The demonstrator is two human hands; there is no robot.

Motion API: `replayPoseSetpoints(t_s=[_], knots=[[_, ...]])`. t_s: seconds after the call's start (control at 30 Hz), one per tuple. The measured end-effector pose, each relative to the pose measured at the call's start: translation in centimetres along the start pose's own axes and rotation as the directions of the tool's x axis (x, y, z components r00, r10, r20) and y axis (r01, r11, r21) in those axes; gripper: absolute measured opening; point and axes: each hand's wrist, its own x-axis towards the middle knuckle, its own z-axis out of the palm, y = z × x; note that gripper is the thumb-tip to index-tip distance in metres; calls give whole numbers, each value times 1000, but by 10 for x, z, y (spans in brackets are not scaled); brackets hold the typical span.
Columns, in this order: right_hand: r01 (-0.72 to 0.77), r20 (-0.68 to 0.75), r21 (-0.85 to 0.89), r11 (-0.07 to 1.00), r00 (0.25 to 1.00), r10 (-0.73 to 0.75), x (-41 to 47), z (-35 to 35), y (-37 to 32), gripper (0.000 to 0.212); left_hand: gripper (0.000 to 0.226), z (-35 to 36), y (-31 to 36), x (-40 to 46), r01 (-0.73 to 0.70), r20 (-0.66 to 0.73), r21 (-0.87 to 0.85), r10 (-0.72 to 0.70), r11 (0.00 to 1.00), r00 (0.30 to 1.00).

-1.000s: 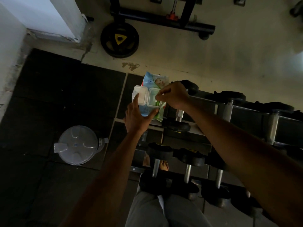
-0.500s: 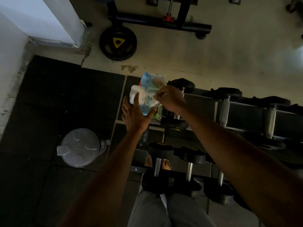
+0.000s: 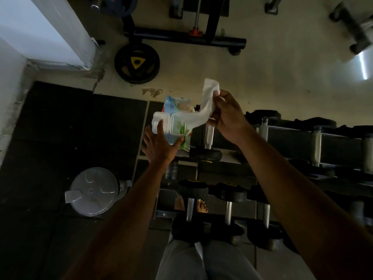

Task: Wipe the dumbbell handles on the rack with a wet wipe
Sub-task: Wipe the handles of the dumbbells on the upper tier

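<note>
A blue and green wet wipe pack [image 3: 175,126] with its white flip lid open rests on the left end of the dumbbell rack [image 3: 341,146]. My left hand [image 3: 160,147] presses flat against the pack's near side, fingers spread. My right hand [image 3: 227,116] pinches a white wet wipe [image 3: 201,113] that stretches from the pack's opening up and to the right. Black dumbbells with metal handles [image 3: 209,133] lie on the upper shelf. More dumbbells [image 3: 190,209] lie on the lower shelf close to my legs.
A round clear plastic lid [image 3: 93,190] lies on the dark floor mat at the left. A black weight plate [image 3: 137,62] leans near a white pillar [image 3: 50,27]. A black machine base [image 3: 185,37] crosses the pale floor beyond. My bare foot [image 3: 200,206] shows under the rack.
My right hand has pulled a wipe out of the pack, moving up and to the right. The left hand stays against the pack.
</note>
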Motion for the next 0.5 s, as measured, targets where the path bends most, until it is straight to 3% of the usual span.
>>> replayPoseSetpoints(t_s=[0.07,0.13,0.23,0.3,0.37,0.5], knots=[[13,-76,-302,953,996,-37,-3,-2,-4,27,114,-1,1,-2,-1,-11,40,2,999,1000],[-29,-128,-449,893,991,-32,-7,-8,-2,27,113,-4,4,-6,-7,-29,72,9,997,1000],[-190,-90,-329,925,981,170,-17,-22,0,37,103,-12,12,-16,-32,-61,60,35,998,998],[-225,-28,-227,948,974,224,-24,-37,0,39,96,-17,17,-22,-70,-78,23,72,997,994],[-230,-32,-198,953,973,229,-30,-50,1,50,89,-21,22,-29,-117,-87,-30,114,993,990],[-173,-178,-326,929,977,119,-39,-64,4,58,72,-22,39,-45,-213,-124,-139,197,967,973]])
